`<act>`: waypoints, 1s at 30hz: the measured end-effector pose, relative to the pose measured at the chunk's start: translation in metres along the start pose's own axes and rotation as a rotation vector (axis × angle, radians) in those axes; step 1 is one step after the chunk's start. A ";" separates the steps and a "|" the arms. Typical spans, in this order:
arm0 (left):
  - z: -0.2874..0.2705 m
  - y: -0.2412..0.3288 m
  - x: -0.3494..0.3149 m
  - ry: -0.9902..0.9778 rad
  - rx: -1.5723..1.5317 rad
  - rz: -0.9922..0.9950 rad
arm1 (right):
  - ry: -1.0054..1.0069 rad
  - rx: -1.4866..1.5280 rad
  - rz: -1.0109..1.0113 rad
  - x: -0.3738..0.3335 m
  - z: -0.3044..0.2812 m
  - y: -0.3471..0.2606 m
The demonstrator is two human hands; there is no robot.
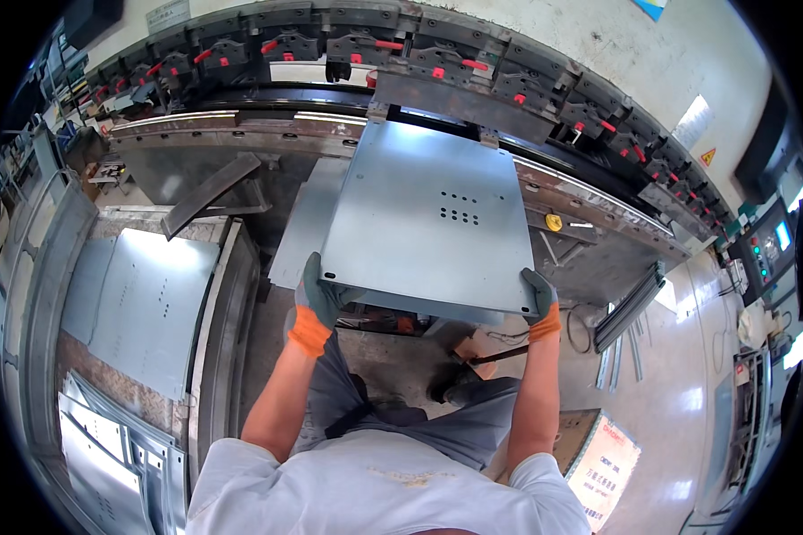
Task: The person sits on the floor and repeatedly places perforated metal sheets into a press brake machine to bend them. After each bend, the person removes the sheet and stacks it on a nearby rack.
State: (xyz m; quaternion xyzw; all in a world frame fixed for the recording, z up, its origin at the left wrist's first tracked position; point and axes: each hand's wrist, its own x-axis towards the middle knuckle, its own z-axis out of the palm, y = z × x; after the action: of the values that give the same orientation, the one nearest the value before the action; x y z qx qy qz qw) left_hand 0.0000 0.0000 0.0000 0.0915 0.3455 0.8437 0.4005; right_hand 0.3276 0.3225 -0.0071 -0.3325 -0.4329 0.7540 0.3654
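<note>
Left hand (317,299): gloved, gripped the sheet-metal panel's (428,218) near left corner.
Right hand (541,299): gloved, gripped its near right corner.
Panel: extended forward from both hands, far edge at the press brake (455,89).
Reach: both hands equally near.
</note>
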 end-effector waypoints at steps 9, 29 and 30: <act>0.003 0.001 0.002 0.026 -0.008 0.010 | 0.032 0.000 -0.013 -0.007 0.013 -0.008; -0.006 0.001 0.004 0.038 -0.012 0.001 | 0.017 0.021 0.002 -0.006 0.006 -0.002; -0.008 0.000 0.005 0.031 -0.013 -0.001 | 0.017 0.021 0.005 -0.004 0.004 -0.001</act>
State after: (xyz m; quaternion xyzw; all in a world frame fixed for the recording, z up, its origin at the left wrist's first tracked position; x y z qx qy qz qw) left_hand -0.0068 -0.0006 -0.0067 0.0754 0.3463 0.8471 0.3960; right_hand 0.3266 0.3179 -0.0038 -0.3362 -0.4208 0.7567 0.3706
